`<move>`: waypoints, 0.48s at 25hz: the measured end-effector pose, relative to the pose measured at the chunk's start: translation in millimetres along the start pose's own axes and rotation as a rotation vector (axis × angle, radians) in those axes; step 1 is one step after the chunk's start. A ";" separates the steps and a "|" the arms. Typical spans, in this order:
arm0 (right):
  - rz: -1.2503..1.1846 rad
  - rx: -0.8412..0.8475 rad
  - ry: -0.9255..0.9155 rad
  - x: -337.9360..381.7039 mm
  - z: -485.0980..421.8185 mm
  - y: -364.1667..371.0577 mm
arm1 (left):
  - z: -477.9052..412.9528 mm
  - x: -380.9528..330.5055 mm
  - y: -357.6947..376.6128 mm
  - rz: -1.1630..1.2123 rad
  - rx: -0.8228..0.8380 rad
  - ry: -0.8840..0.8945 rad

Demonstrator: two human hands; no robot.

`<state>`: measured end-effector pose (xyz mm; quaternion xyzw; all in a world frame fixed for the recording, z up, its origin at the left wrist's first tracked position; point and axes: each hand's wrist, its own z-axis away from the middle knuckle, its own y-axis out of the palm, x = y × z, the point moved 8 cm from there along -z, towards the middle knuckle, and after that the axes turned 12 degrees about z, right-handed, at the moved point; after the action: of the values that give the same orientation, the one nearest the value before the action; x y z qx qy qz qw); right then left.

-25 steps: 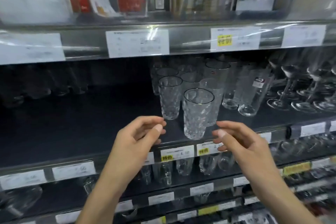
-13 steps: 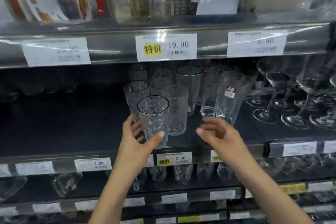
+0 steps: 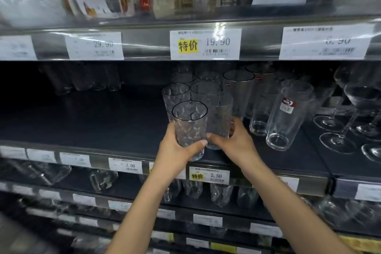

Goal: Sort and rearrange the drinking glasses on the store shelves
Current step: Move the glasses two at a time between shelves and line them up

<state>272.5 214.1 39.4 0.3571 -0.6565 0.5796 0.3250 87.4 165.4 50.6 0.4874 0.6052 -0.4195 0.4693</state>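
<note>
While gripping the front faceted tumbler (image 3: 189,128) in the curled left hand (image 3: 175,151) at the shelf (image 3: 103,126) edge, and the neighbouring tumbler (image 3: 219,117) at its 3 o'clock in the curled right hand (image 3: 234,143), lift both straight up, keep rims apart, and steer clear of the plain pint glasses (image 3: 288,117) further toward 3 o'clock.

There are six or more clear dimpled glass tumblers (image 3: 189,128). Three or more tall smooth clear glasses (image 3: 286,123) stand nearby. The clear stemmed glasses (image 3: 360,97) are too blurred to count.
</note>
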 end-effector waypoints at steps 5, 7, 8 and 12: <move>0.061 -0.059 -0.048 8.0 5.6 -7.6 | 5.7 -3.0 -7.2 0.024 -0.007 0.047; 0.060 -0.073 -0.082 11.7 12.1 -10.8 | 10.0 -4.2 -11.3 0.049 -0.021 0.069; 0.050 -0.085 -0.100 13.8 15.9 -12.6 | 11.8 -5.3 -14.5 0.071 -0.032 0.079; -0.096 -0.115 -0.191 26.7 32.1 -15.6 | 19.9 -15.8 -38.9 0.161 -0.097 0.147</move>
<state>271.0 178.6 66.3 0.4227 -0.6987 0.4879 0.3084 53.6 136.4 63.8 0.5406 0.6166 -0.3139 0.4786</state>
